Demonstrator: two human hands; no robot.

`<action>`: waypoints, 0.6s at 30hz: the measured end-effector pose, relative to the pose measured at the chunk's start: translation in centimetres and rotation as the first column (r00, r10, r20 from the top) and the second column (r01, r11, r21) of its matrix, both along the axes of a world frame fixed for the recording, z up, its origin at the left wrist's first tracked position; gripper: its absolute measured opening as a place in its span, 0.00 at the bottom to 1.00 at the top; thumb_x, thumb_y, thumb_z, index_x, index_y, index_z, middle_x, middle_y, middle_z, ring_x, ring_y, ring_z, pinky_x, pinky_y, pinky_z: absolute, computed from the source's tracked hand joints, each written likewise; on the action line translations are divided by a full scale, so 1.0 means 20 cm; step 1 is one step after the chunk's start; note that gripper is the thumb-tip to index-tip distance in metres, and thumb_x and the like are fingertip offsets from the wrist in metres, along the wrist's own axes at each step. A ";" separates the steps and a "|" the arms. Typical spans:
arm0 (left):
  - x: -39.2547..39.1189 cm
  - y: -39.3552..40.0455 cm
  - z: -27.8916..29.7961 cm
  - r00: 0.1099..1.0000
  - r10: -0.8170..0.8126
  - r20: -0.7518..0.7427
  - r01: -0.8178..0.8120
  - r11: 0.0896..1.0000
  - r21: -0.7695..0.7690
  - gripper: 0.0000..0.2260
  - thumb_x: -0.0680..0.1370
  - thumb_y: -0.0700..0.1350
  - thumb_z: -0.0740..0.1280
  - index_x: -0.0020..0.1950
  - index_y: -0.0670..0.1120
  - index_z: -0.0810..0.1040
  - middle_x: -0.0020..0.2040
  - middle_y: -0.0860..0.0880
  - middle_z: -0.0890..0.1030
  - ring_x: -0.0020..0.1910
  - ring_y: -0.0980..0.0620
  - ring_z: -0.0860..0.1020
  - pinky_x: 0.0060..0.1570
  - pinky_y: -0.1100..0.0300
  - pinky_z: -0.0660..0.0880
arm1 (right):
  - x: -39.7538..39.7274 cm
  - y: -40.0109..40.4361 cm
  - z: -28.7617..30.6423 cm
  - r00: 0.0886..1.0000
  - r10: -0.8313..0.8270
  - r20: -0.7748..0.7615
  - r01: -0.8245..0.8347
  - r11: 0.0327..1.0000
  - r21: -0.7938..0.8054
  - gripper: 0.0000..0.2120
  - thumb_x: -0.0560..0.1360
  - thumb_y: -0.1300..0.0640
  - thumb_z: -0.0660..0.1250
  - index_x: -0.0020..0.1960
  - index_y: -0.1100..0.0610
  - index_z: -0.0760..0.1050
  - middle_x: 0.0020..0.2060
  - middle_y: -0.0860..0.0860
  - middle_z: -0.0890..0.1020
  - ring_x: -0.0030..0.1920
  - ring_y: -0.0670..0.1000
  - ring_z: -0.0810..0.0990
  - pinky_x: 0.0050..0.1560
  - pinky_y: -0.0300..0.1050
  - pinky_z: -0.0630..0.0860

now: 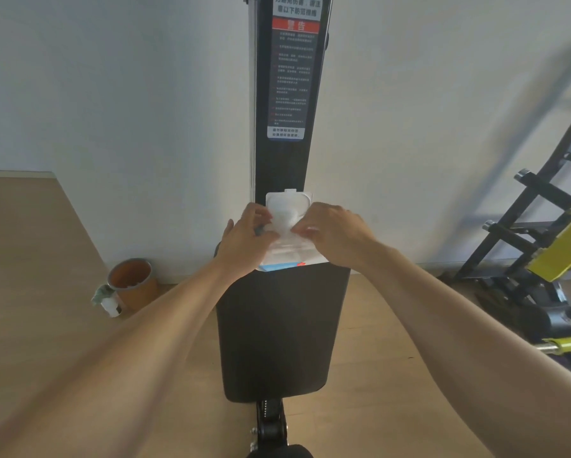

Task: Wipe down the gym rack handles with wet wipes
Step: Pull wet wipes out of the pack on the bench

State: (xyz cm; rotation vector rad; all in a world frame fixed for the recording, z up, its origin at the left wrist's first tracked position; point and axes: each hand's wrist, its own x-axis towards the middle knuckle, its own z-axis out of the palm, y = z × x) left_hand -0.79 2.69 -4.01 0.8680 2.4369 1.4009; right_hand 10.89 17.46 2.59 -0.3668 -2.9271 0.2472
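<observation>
Down at eight o'clock on the wooden floor (30, 259), an orange-brown bin (135, 282) stands against the white wall (145, 94), a small white bottle (110, 305) just beside it. Dead centre, the left hand (244, 239) grips the left edge of the wet wipes pack (290, 249), which lies at the far end of the black padded bench (277, 325); its white flip lid (289, 201) stands open. Opposite, the right hand (330, 233) pinches at the pack's opening, fingers curled. Above, at twelve o'clock, a black upright post (287, 160) carries a warning label (292, 67). At three o'clock sits a black-and-yellow gym rack (541, 246).
</observation>
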 end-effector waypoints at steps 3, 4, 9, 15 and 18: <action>0.00 -0.01 0.00 0.999 -0.008 0.034 0.007 0.999 0.041 0.18 0.70 0.54 0.66 0.55 0.64 0.61 0.54 0.62 0.80 0.60 0.46 0.78 0.63 0.38 0.75 | -0.02 0.00 0.00 0.997 0.059 -0.046 -0.051 0.986 0.161 0.15 0.82 0.55 0.61 0.57 0.39 0.82 0.56 0.42 0.78 0.53 0.51 0.80 0.46 0.45 0.72; 0.00 -0.02 0.00 0.999 -0.023 0.030 0.021 0.998 0.052 0.20 0.70 0.53 0.66 0.57 0.67 0.61 0.55 0.62 0.80 0.61 0.46 0.78 0.65 0.37 0.73 | -0.02 -0.01 -0.01 0.998 0.057 -0.036 -0.050 0.984 0.171 0.14 0.82 0.54 0.61 0.57 0.39 0.82 0.57 0.43 0.78 0.53 0.52 0.80 0.48 0.45 0.72; 0.00 -0.02 -0.02 0.999 -0.025 -0.047 0.026 0.999 0.021 0.17 0.76 0.49 0.62 0.52 0.74 0.67 0.50 0.72 0.74 0.59 0.46 0.77 0.68 0.37 0.71 | -0.01 0.01 -0.10 0.946 -0.235 -0.225 0.177 0.952 -0.250 0.11 0.72 0.48 0.74 0.48 0.48 0.73 0.48 0.47 0.81 0.44 0.54 0.78 0.35 0.43 0.71; -0.02 0.00 -0.04 0.985 -0.021 -0.173 0.028 0.999 0.035 0.13 0.80 0.44 0.61 0.51 0.64 0.74 0.57 0.67 0.76 0.62 0.48 0.75 0.62 0.40 0.77 | 0.03 0.02 -0.13 0.958 -0.167 -0.232 0.101 0.957 -0.274 0.10 0.75 0.58 0.68 0.52 0.44 0.77 0.55 0.46 0.75 0.49 0.51 0.78 0.34 0.36 0.69; -0.02 -0.01 -0.08 0.970 -0.031 -0.241 0.035 0.999 0.011 0.16 0.79 0.40 0.58 0.51 0.63 0.74 0.57 0.67 0.75 0.60 0.51 0.74 0.63 0.40 0.75 | 0.09 0.03 -0.15 0.994 -0.041 -0.105 0.021 0.983 -0.182 0.16 0.75 0.55 0.63 0.58 0.39 0.79 0.61 0.41 0.75 0.55 0.48 0.78 0.44 0.39 0.73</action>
